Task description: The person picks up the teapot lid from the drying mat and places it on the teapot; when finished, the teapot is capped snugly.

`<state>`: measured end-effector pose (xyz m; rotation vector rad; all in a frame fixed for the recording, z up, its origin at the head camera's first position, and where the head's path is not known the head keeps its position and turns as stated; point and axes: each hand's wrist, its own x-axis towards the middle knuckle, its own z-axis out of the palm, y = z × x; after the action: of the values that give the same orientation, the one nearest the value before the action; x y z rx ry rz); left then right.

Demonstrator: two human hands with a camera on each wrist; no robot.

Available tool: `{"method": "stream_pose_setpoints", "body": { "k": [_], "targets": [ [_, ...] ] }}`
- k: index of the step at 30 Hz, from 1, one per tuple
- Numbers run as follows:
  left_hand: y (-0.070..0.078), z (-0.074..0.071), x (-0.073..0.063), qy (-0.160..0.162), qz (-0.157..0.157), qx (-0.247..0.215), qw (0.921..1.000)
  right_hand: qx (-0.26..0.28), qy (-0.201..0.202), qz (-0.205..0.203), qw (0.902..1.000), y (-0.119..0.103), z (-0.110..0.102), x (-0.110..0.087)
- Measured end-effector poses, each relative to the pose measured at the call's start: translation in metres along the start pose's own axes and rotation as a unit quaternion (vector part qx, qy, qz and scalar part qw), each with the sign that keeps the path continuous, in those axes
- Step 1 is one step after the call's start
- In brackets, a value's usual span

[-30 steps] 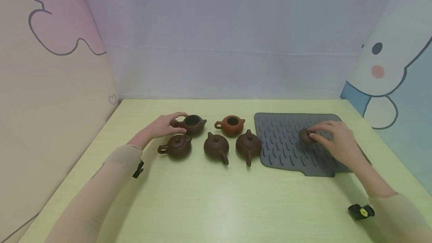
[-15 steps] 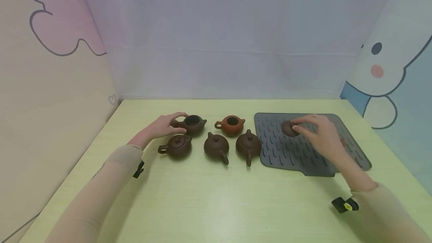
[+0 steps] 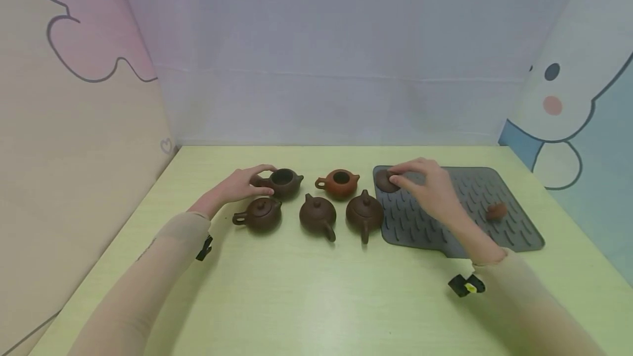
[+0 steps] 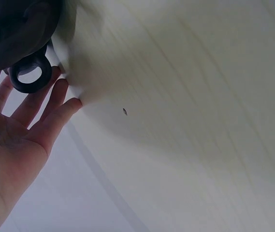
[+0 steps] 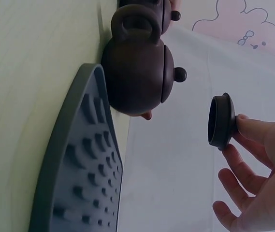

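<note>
My right hand (image 3: 429, 188) pinches a dark brown teapot lid (image 3: 387, 181) by its knob, above the grey mat's far left corner. In the right wrist view the lid (image 5: 222, 121) is tilted on edge, its inner rim showing. My left hand (image 3: 247, 183) holds a lidless dark teapot (image 3: 284, 183) from its handle side, thumb in front and forefinger behind. In the left wrist view the near lidded teapot's handle (image 4: 33, 72) partly hides that hand (image 4: 23, 130). Right of the held pot stands a lidless reddish teapot (image 3: 341, 183).
Three lidded dark teapots, the left (image 3: 262, 214), middle (image 3: 317, 216) and right one (image 3: 365, 214), form the front row. A reddish-brown lid (image 3: 496, 211) lies on the ridged grey mat (image 3: 470, 194). A pale curtain (image 3: 316, 59) hangs behind the table.
My right hand has carried the dark lid leftward and away from me across the mat, uncovering the reddish lid behind it. The left hand and the teapots have stayed in place.
</note>
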<state>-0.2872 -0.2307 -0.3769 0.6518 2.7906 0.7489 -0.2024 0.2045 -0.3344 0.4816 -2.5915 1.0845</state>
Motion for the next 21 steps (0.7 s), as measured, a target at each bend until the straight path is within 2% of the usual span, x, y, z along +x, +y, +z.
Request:
{"method": "stream_pose_setpoints", "body": {
  "k": [13, 21],
  "targets": [
    [-0.002, 0.002, 0.002, 0.004, 0.003, 0.006, 1.0, 0.063, -0.025, -0.007, 0.9977, -0.043, 0.057, 0.03],
    [-0.001, 0.001, 0.001, 0.003, -0.001, 0.009, 1.0, 0.107, -0.03, -0.002, 0.9938, -0.061, 0.094, 0.045]
  ]
}}
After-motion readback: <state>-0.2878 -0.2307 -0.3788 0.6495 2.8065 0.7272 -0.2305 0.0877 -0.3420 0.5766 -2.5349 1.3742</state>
